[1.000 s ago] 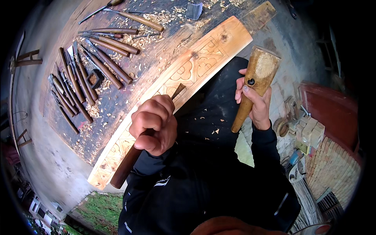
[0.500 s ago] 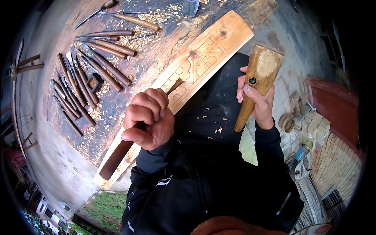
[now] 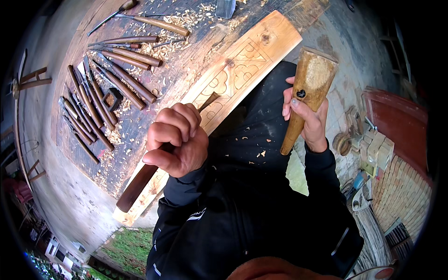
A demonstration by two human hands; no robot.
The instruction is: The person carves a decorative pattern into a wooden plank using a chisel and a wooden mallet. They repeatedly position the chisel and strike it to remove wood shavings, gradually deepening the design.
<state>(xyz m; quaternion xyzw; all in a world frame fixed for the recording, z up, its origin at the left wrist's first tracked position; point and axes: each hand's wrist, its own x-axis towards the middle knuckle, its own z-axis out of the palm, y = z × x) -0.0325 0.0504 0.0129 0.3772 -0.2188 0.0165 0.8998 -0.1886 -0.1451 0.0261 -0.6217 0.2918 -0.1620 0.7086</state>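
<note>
My left hand (image 3: pixel 175 140) is wrapped round a long dark-handled chisel (image 3: pixel 139 186); its flared blade tip is over the pale wooden board (image 3: pixel 275 32), which bears incised curved and triangular patterns and lies diagonally along the bench edge. My right hand (image 3: pixel 310 121) grips a worn, club-shaped wooden mallet (image 3: pixel 316 70) upright, off the board's right side above my dark-clad leg. Many wood-handled carving tools (image 3: pixel 135 84) lie fanned out left of the board among pale shavings.
The weathered workbench (image 3: pixel 182 65) holds a small dark box (image 3: pixel 113 98) and a grey block (image 3: pixel 225 9). Wooden trestles (image 3: pixel 32 79) stand far left. At right are a reddish panel (image 3: pixel 396 126), stacked pale blocks (image 3: pixel 378 147) and bundled long strips (image 3: pixel 373 233); grass (image 3: pixel 126 247) shows lower left.
My left hand has shifted slightly left and up with the chisel, most of it in the first half second. The mallet has moved a little right and up. Both grips are kept.
</note>
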